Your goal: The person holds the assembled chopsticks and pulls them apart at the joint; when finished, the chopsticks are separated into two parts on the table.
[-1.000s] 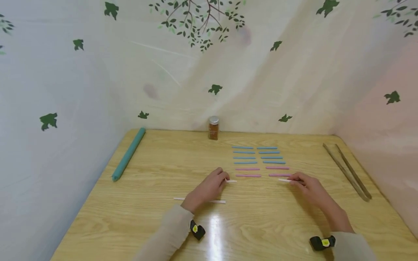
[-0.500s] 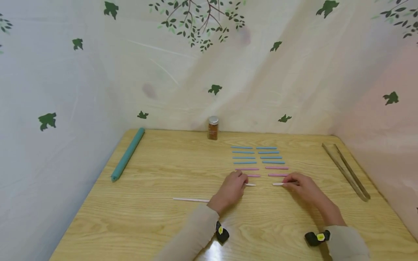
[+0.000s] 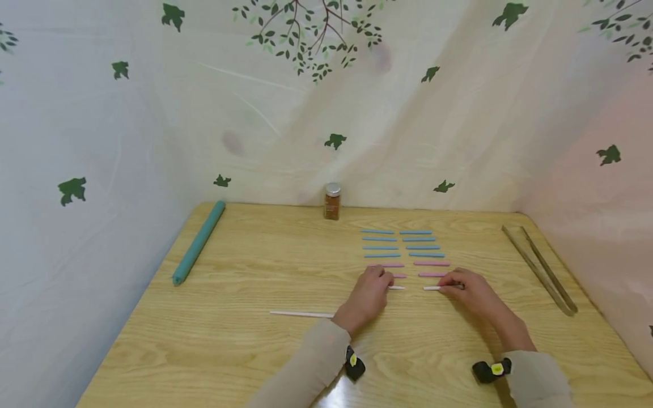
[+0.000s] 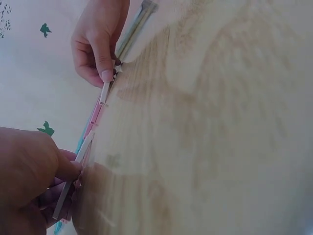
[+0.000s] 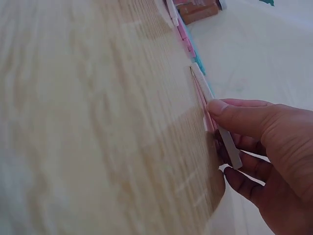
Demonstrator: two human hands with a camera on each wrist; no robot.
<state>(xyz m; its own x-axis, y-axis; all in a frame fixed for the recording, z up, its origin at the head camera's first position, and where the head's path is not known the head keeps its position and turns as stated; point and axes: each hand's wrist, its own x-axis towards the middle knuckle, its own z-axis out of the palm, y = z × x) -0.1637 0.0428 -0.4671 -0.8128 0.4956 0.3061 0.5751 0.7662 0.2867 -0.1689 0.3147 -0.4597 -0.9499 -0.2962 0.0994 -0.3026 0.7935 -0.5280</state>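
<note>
My left hand [image 3: 365, 297] pinches a slim white stick [image 4: 62, 199] between thumb and fingers, low over the table in front of the pink rows. A similar white stick [image 5: 229, 144] is pinched by my right hand [image 3: 470, 290], its free end pointing left towards the other stick's tip. A gap separates the two tips. Just beyond lie short pink sticks [image 3: 431, 263] in two columns, one partly covered by my left hand. Blue sticks [image 3: 415, 232] continue both columns farther back. Another thin white length [image 3: 301, 313] lies at left and runs behind my left forearm.
A small jar [image 3: 332, 203] with a silver lid and reddish-brown contents stands at the table's back edge. Along the left side lies a green roll [image 3: 199, 242]. Long brownish tongs [image 3: 541, 272] lie at the right. A patterned cloth encloses the wooden table [image 3: 204, 351].
My left hand has moved right with its white stick, narrowing the gap. The right hand has shifted slightly left with its stick. The left forearm now covers more of the lying white length.
</note>
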